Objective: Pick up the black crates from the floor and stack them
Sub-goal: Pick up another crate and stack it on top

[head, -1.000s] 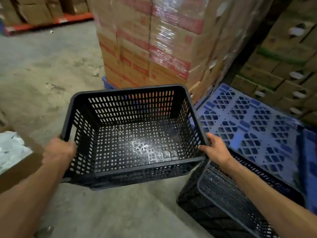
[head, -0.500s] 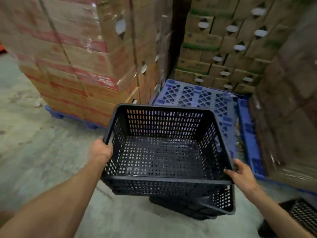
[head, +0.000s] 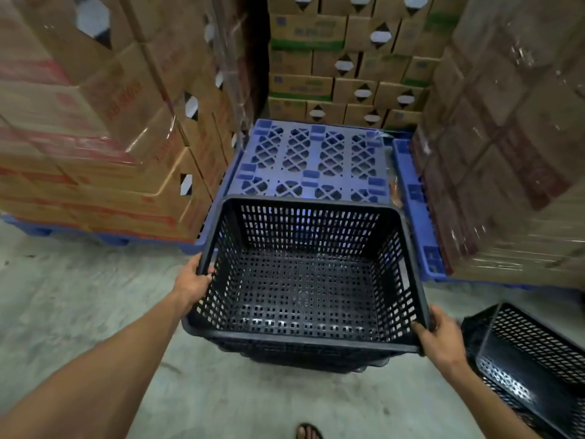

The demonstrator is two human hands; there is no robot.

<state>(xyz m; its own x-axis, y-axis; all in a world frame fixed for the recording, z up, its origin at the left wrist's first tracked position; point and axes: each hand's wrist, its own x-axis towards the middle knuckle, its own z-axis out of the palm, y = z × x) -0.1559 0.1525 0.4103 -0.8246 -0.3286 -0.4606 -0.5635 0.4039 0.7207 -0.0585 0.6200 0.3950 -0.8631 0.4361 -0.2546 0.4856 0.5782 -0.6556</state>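
Black perforated plastic crate (head: 304, 280) held level over another black crate (head: 316, 359) on concrete floor (head: 79, 312); left hand (head: 193, 282), right hand (head: 440, 340) clamp opposite rims, likely aligning to nest.

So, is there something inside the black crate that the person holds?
No, the black crate between the left hand and right hand is empty; only its perforated bottom shows.

Blue pallet (head: 316, 156) between shrink-wrapped carton stacks (head: 104, 122) on concrete floor (head: 79, 296)
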